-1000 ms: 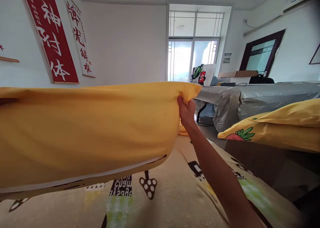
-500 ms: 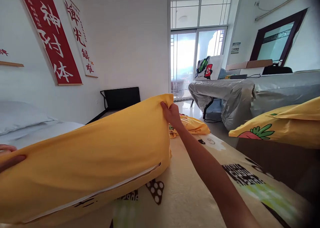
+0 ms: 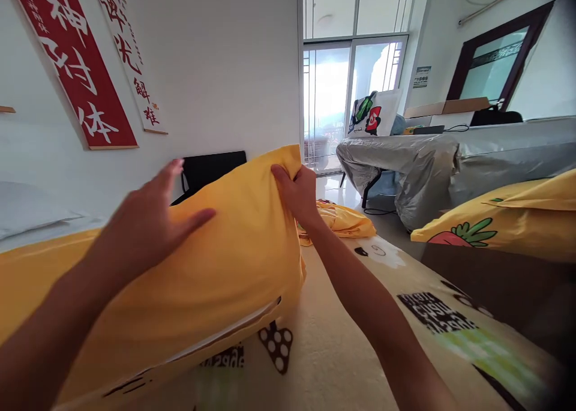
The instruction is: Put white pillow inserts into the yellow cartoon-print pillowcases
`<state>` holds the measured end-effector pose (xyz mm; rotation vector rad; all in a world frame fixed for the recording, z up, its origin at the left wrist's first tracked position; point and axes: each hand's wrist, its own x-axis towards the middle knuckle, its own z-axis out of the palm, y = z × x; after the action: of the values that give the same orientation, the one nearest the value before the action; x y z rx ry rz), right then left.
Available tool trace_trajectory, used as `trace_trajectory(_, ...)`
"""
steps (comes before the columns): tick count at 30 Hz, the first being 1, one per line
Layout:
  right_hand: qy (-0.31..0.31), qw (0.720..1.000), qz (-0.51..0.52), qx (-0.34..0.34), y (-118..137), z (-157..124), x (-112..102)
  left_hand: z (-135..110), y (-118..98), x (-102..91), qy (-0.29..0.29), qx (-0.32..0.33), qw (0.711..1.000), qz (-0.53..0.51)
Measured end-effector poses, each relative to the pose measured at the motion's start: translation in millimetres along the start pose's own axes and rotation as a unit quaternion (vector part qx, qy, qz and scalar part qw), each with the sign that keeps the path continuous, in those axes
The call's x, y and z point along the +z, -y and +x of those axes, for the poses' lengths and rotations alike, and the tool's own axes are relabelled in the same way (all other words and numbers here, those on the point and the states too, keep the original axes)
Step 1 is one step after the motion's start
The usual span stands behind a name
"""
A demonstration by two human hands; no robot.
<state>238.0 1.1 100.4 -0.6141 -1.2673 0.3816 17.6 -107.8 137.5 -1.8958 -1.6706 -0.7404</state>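
A plump yellow pillow (image 3: pixel 234 249) in a zipped cover lies across a patterned cream bedspread (image 3: pixel 351 345). My right hand (image 3: pixel 294 189) pinches the pillow's far top corner, fingers closed on the fabric. My left hand (image 3: pixel 148 225) lies on the pillow's upper side with fingers spread and slightly blurred. The white zip line runs along the pillow's lower edge.
A second yellow pillow with a carrot print (image 3: pixel 495 219) lies at the right. Crumpled yellow cloth (image 3: pixel 337 219) sits beyond my right hand. A grey-covered sofa (image 3: pixel 427 165), a black chair (image 3: pixel 216 165), a white pillow (image 3: pixel 31 210) at left and red wall banners (image 3: pixel 76 69) surround the bed.
The pillow came down from a raised, level hold onto the bedspread. My left hand let go of the left end and moved onto the pillow's top, open.
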Motion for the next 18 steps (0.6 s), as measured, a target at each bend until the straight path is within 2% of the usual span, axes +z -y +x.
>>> trace_trajectory(2, 0.027, 0.998, 0.047, 0.028, 9, 5, -1, 20, -45, 19.0, 0.041, 0.02, 0.997, -0.068)
trace_trajectory(3, 0.035, 0.997, 0.059, 0.038, 12, 7, -5, 28, -63, 26.7, 0.089, 0.011, 0.99, -0.106)
trace_trajectory(4, 0.041, 0.996, 0.064, 0.043, 12, 8, -12, 34, -76, 33.1, 0.12, 0.009, 0.982, -0.147)
trace_trajectory(6, 0.084, 0.993, 0.071, 0.051, 3, 4, -32, 40, -90, 41.5, 0.16, 0.012, 0.962, -0.22)
trace_trajectory(8, 0.197, 0.973, 0.093, 0.074, -22, -10, -59, 40, -90, 44.2, 0.168, 0.021, 0.946, -0.275)
trace_trajectory(9, 0.279, 0.95, 0.106, 0.097, -40, -22, -73, 39, -88, 43.3, 0.169, 0.02, 0.941, -0.293)
trace_trajectory(11, 0.443, 0.875, 0.103, 0.165, -80, -53, -95, 37, -83, 37.4, 0.165, 0.002, 0.936, -0.311)
trace_trajectory(12, 0.508, 0.835, 0.07, 0.199, -100, -70, -102, 38, -81, 32.8, 0.157, -0.013, 0.938, -0.31)
trace_trajectory(13, 0.547, 0.804, 0.031, 0.23, -118, -87, -106, 41, -79, 27.6, 0.148, -0.026, 0.941, -0.303)
trace_trajectory(16, 0.52, 0.814, -0.033, 0.258, -155, -124, -104, 53, -73, 12.2, 0.109, -0.048, 0.964, -0.237)
trace_trajectory(18, 0.49, 0.834, -0.052, 0.248, -165, -136, -96, 63, -66, 5.1, 0.055, -0.021, 0.99, -0.131)
